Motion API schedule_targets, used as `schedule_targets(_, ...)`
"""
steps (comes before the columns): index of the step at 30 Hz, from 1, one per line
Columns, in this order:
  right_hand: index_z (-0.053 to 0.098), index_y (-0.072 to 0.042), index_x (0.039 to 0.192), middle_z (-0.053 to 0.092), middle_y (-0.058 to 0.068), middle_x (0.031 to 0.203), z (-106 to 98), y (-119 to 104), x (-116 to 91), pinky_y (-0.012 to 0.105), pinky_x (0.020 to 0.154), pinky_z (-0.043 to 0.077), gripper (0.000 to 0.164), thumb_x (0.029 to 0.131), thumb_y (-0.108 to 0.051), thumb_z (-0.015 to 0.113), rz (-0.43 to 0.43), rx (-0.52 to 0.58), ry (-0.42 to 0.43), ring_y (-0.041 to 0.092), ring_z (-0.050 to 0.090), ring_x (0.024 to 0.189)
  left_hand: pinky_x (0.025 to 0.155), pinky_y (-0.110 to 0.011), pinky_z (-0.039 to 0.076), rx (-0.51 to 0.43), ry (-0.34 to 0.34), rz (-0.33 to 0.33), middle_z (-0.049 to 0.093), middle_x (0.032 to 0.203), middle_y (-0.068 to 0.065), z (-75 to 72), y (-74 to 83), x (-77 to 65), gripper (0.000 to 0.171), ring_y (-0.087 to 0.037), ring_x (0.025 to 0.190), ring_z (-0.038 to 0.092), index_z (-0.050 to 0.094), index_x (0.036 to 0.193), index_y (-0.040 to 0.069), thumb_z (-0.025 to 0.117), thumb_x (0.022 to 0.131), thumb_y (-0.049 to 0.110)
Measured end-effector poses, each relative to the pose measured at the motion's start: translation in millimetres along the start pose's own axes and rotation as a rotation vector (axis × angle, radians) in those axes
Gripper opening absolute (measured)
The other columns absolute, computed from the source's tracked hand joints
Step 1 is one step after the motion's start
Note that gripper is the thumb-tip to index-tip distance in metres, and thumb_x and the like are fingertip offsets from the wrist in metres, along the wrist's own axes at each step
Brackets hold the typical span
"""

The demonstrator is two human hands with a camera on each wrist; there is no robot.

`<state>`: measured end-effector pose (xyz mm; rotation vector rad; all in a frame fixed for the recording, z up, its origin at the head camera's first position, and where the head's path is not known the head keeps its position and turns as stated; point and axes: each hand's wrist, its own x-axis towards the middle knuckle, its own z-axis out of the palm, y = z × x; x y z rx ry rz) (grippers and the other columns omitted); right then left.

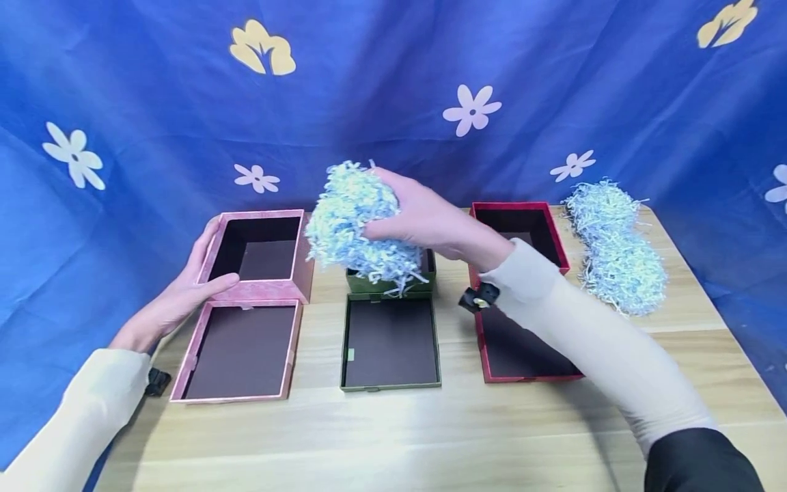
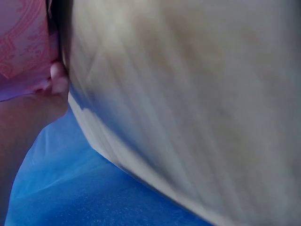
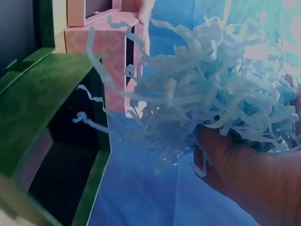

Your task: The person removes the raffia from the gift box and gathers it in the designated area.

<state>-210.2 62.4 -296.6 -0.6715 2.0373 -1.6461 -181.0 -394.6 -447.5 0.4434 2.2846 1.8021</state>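
My right hand (image 1: pixel 424 212) grips a fluffy clump of light blue shredded paper (image 1: pixel 353 219), held up over the green box (image 1: pixel 393 283) and beside the pink one. In the right wrist view loose strands hang from the clump near the dark opening of the green box (image 3: pixel 23 122). My left hand (image 1: pixel 178 297) holds the pink box (image 1: pixel 301 273) at its left side, with the thumb over the front rim and the fingers along the outer wall. The pink box stands with its dark inside showing. In the left wrist view the fingers (image 2: pixel 59 80) lie against its patterned wall.
Open lids lie in front of the boxes: a pink lid (image 1: pixel 246 355), a green lid (image 1: pixel 393 345) and a red lid (image 1: pixel 522 348). A red box (image 1: pixel 556 239) stands right of the green one. More shredded paper (image 1: pixel 621 253) lies at the table's right. Behind hangs a blue flowered cloth (image 1: pixel 369 89).
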Motion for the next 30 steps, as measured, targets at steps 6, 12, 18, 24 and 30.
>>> schedule_targets(6,0.042,-0.013,0.164,0.062,0.014,0.14,-32,10,-37,0.041,0.101,0.057,0.081,0.092,-0.005,0.079,0.013,0.028,0.027,0.031,0.062,0.121,0.122,-0.017,-0.003,0.007,-0.007,0.027,-0.013,0.182,0.008,1.5,-3.6,7.0,0.105,-0.005,0.163,-0.015,-0.003,0.176,0.034,0.059,0.105,-0.012)
schedule_targets(12,0.034,-0.014,0.168,0.058,0.019,0.144,-57,13,-70,0.036,0.093,0.06,0.084,0.095,0.003,0.072,0.053,0.108,0.078,0.032,0.064,0.116,0.119,-0.015,0.0,0.096,0.005,0.001,-0.013,0.182,0.01,-3.5,-4.5,5.3,0.104,-0.003,0.162,-0.014,-0.004,0.176,0.037,0.059,0.106,-0.008)
schedule_targets(18,0.028,-0.016,0.173,0.054,0.011,0.156,-81,26,-109,0.03,0.087,0.057,0.09,0.096,0.007,0.067,0.122,0.053,0.19,0.026,0.06,0.116,0.116,-0.014,0.001,0.162,0.02,-0.005,-0.012,0.182,0.009,-8.6,-3.6,-2.0,0.103,-0.002,0.162,-0.012,-0.004,0.176,0.036,0.059,0.106,-0.006)
schedule_targets(24,0.017,-0.014,0.176,0.032,0.004,0.171,-110,43,-152,0.026,0.086,0.052,0.097,0.096,0.006,0.068,0.227,-0.031,0.3,0.025,0.042,0.131,0.116,-0.014,0.001,0.163,0.024,-0.001,-0.012,0.182,0.008,-8.4,-4.1,-4.4,0.103,-0.002,0.162,-0.011,-0.004,0.176,0.034,0.059,0.105,-0.007)
schedule_targets(30,0.045,-0.008,0.154,0.061,0.003,0.132,-136,69,-197,0.022,0.076,0.054,0.062,0.099,0.009,0.066,0.212,-0.043,0.366,0.014,0.057,0.1,0.116,-0.015,0.001,0.167,0.024,-0.019,-0.012,0.181,0.01,-6.1,-3.0,-4.4,0.102,-0.001,0.161,-0.012,-0.005,0.176,0.034,0.059,0.106,-0.005)
